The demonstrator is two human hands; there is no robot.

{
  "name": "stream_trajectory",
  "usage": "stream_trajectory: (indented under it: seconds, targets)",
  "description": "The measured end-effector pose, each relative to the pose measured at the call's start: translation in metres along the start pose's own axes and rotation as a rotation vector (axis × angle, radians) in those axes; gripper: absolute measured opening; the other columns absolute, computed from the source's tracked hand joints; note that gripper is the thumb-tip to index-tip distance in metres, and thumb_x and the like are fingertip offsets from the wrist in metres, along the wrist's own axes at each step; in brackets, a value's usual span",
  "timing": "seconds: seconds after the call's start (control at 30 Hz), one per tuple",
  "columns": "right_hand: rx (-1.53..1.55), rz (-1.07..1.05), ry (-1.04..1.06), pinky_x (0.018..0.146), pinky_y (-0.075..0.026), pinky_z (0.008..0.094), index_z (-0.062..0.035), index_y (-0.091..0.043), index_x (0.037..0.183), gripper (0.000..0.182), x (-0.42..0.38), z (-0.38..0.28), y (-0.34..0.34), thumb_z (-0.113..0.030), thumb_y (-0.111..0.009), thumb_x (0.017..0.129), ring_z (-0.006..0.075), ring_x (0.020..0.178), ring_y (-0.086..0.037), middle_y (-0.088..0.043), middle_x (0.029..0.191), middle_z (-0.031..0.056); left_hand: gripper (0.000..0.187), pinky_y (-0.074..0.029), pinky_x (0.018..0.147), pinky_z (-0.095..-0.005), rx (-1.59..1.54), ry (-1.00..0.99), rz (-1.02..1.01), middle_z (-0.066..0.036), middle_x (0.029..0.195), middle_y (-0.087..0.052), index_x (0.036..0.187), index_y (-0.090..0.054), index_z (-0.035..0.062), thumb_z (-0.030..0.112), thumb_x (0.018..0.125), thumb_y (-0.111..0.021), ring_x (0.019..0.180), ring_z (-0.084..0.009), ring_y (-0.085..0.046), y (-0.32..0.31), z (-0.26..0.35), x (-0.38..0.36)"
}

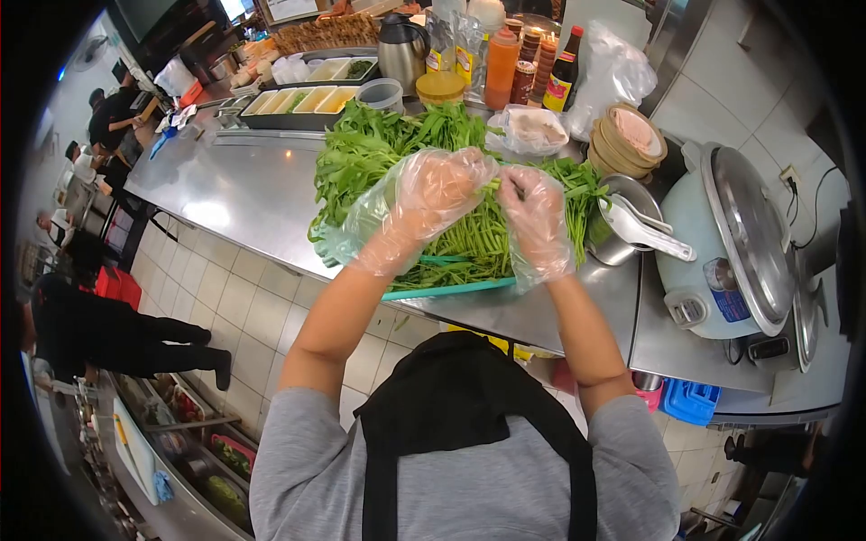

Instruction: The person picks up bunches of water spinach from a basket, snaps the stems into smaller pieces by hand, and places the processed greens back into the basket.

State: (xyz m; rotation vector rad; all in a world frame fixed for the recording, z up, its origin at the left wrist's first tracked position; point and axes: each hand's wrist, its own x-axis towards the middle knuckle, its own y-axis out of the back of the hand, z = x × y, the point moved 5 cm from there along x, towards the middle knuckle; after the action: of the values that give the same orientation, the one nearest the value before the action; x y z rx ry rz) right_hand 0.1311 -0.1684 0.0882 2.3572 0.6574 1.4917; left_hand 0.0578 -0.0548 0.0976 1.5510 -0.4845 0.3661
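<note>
Both hands wear loose clear plastic gloves and come together above a heap of long-stemmed leafy greens. My left hand is closed, with its fingertips pinched near a bit of green stem. Close beside it, my right hand is also closed, fingers curled in on the same stem, which is mostly hidden. The heap lies in a teal tray, whose front rim shows at the counter's edge. Cut stems face me, and leaves spread to the back and left.
To the right stand a metal pot with a white ladle and a large rice cooker. Behind the greens are sauce bottles, stacked bowls and a steel jug. Several people work at left, one in black.
</note>
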Motion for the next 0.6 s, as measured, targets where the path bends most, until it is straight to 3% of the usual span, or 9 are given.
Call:
stream_trajectory:
  seconds: [0.07,0.1,0.2,0.23,0.27,0.4,0.47,0.57,0.6]
  targets:
    - [0.532,-0.025,-0.791,0.057,-0.043,0.0326,-0.0026,-0.069,0.088,0.013,-0.012,0.024,-0.013,-0.015,-0.067,0.087,0.0129,0.061,-0.054,-0.064,0.073,0.0008,0.031,-0.054,0.062,-0.0386,-0.043,0.08,0.183,-0.006,0.095,-0.067,0.104,-0.068,0.0152,0.012,0.074,-0.072,0.071,-0.0271,-0.066,0.012,0.003,-0.003]
    - [0.711,0.042,-0.82,0.06,-0.044,0.028,0.0005,-0.07,0.092,0.02,-0.019,0.041,-0.023,-0.019,-0.069,0.088,0.0066,0.067,-0.051,-0.063,0.075,-0.0041,0.031,-0.054,0.062,-0.0386,-0.042,0.081,0.182,-0.006,0.095,-0.067,0.104,-0.068,0.0152,0.012,0.074,-0.072,0.071,-0.0271,-0.066,0.007,0.0,-0.005]
    - [0.508,-0.041,-0.729,0.065,-0.047,0.0288,-0.0005,-0.071,0.093,0.023,-0.027,0.045,-0.029,-0.023,-0.068,0.088,0.0126,0.068,-0.057,-0.067,0.077,0.0018,0.023,-0.055,0.065,-0.0389,-0.099,0.102,0.408,-0.008,0.087,-0.07,0.104,-0.069,0.0132,0.018,0.081,-0.071,0.073,-0.0244,-0.068,0.014,-0.012,-0.015]
    - [-0.001,-0.048,-0.28,0.071,-0.051,0.0335,-0.0013,-0.072,0.091,0.027,-0.033,0.044,-0.029,-0.028,-0.068,0.087,0.0232,0.072,-0.063,-0.068,0.078,0.0097,0.02,-0.055,0.065,-0.0384,-0.196,0.233,0.406,-0.008,0.084,-0.071,0.104,-0.069,0.0128,0.02,0.085,-0.069,0.073,-0.0235,-0.069,0.023,-0.022,-0.019]
    - [0.001,-0.05,-0.282,0.071,-0.051,0.0335,-0.0013,-0.072,0.091,0.027,-0.041,0.041,-0.031,-0.028,-0.068,0.087,0.0232,0.072,-0.063,-0.068,0.078,0.0097,0.018,-0.055,0.065,-0.0379,-0.296,0.363,0.399,-0.009,0.082,-0.071,0.104,-0.069,0.0124,0.023,0.089,-0.068,0.073,-0.0227,-0.069,0.033,-0.031,-0.024]
    - [0.225,-0.378,-0.522,0.075,-0.049,0.0443,-0.0015,-0.069,0.081,0.035,-0.05,0.038,-0.062,-0.036,-0.065,0.086,0.0337,0.076,-0.064,-0.066,0.077,0.0164,0.017,-0.051,0.062,-0.0397,-0.363,0.388,0.458,-0.01,0.079,-0.068,0.099,-0.064,0.0138,0.028,0.089,-0.067,0.07,-0.0315,-0.065,0.038,-0.051,-0.029]
    - [-0.144,-0.554,-0.572,0.072,-0.048,0.0439,-0.0021,-0.066,0.072,0.042,-0.047,0.021,-0.082,-0.042,-0.062,0.085,0.0344,0.072,-0.062,-0.063,0.074,0.0178,0.022,-0.05,0.063,-0.042,-0.3,0.333,0.454,-0.012,0.078,-0.067,0.099,-0.06,0.0124,0.031,0.089,-0.067,0.071,-0.0345,-0.064,0.038,-0.048,-0.027]
    - [-0.063,-0.386,-0.582,0.07,-0.047,0.0443,-0.0022,-0.063,0.066,0.043,-0.055,0.034,-0.101,-0.041,-0.06,0.083,0.036,0.069,-0.06,-0.061,0.07,0.0196,0.038,-0.05,0.067,-0.0461,-0.312,0.548,0.051,-0.016,0.083,-0.067,0.103,-0.058,0.0092,0.043,0.087,-0.067,0.074,-0.0366,-0.064,0.024,-0.045,-0.024]
    - [-0.02,-0.347,-0.583,0.069,-0.046,0.0448,-0.0018,-0.062,0.066,0.041,-0.053,0.036,-0.103,-0.039,-0.06,0.083,0.0363,0.069,-0.06,-0.061,0.07,0.0196,0.038,-0.05,0.067,-0.0461,-0.309,0.544,0.057,-0.016,0.083,-0.067,0.103,-0.058,0.0092,0.043,0.087,-0.067,0.074,-0.0366,-0.064,0.021,-0.049,-0.025]
